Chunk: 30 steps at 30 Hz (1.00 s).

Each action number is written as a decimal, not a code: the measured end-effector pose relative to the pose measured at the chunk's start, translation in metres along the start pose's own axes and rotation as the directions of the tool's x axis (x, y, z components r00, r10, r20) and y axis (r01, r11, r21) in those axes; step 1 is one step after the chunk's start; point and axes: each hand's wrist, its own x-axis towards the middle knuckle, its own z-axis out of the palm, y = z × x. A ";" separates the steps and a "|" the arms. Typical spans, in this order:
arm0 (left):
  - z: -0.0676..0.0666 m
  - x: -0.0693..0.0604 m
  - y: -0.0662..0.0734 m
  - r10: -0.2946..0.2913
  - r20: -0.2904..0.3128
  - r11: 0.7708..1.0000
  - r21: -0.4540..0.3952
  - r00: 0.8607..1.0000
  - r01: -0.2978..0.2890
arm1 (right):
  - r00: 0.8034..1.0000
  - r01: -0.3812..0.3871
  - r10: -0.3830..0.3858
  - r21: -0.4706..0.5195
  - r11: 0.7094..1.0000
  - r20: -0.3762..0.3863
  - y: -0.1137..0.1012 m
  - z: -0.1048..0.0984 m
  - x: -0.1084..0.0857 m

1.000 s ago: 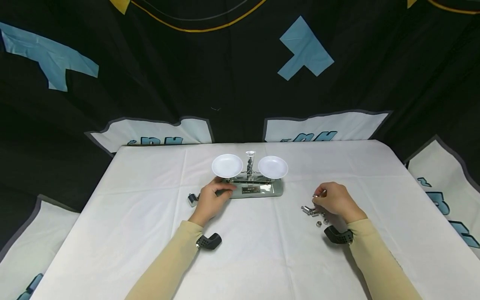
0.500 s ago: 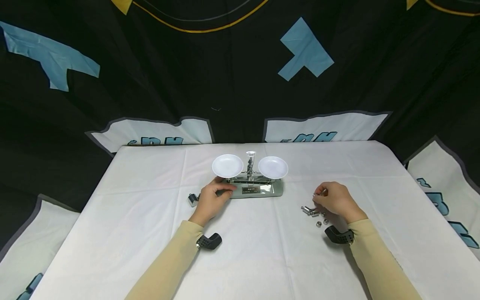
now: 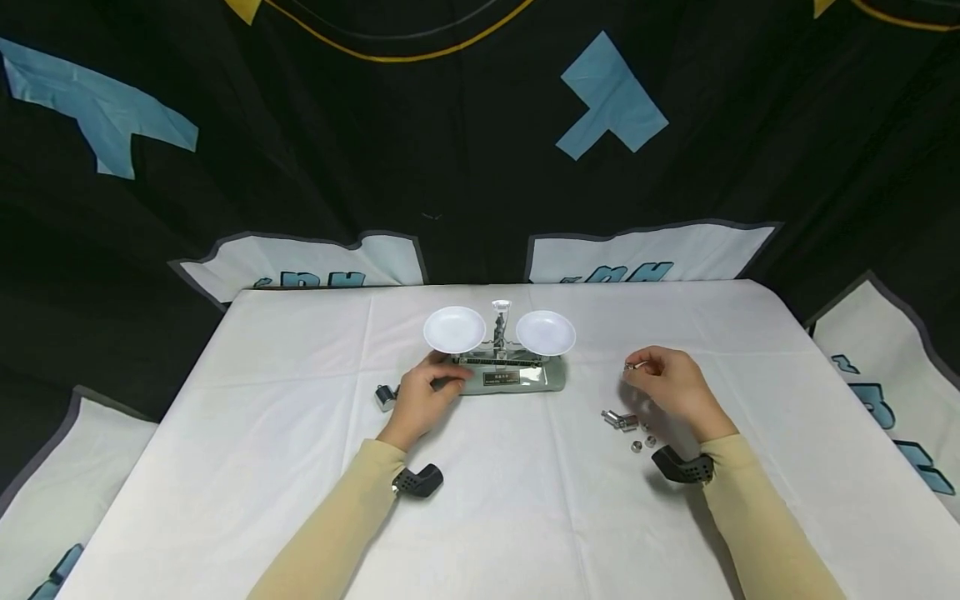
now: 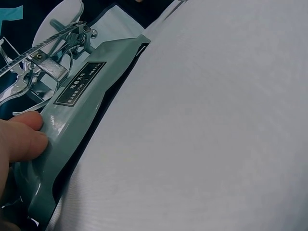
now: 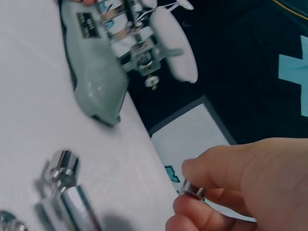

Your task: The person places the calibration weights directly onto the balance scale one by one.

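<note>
A grey-green pan balance stands on the white-covered table, its two white pans raised on either side of the centre post. My left hand holds the left end of its base, fingertips on the painted top in the left wrist view; part of the grip is hidden. Off to the right, my right hand pinches a small shiny metal weight between thumb and fingers, above the table. Below it lie several loose metal weights, cylinders and smaller pieces, also large in the right wrist view.
A larger metal cylinder, dark on one side, lies just left of my left hand. The white tablecloth stretches to the table's far edge, where a dark curtain hangs behind.
My right hand has lifted away from the loose weights, slightly up and toward the far side, with the small weight pinched. The left hand stays at the balance.
</note>
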 end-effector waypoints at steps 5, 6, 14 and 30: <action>0.000 0.000 0.000 -0.009 0.002 1.000 0.006 1.000 0.009 | 0.999 -0.008 0.013 0.133 0.991 -0.033 -0.006 -0.005 -0.002; 0.000 0.000 0.000 -0.013 0.003 1.000 0.004 1.000 0.013 | 0.999 -0.007 0.013 0.148 0.989 -0.041 -0.008 -0.005 -0.002; 0.001 0.000 0.000 -0.017 0.004 1.000 0.008 1.000 0.017 | 0.996 0.005 0.016 0.244 0.970 -0.085 -0.022 -0.007 -0.002; 0.001 0.000 0.001 -0.032 0.006 0.999 -0.001 0.999 0.032 | 0.995 0.078 -0.062 0.203 0.976 -0.082 -0.069 0.000 0.029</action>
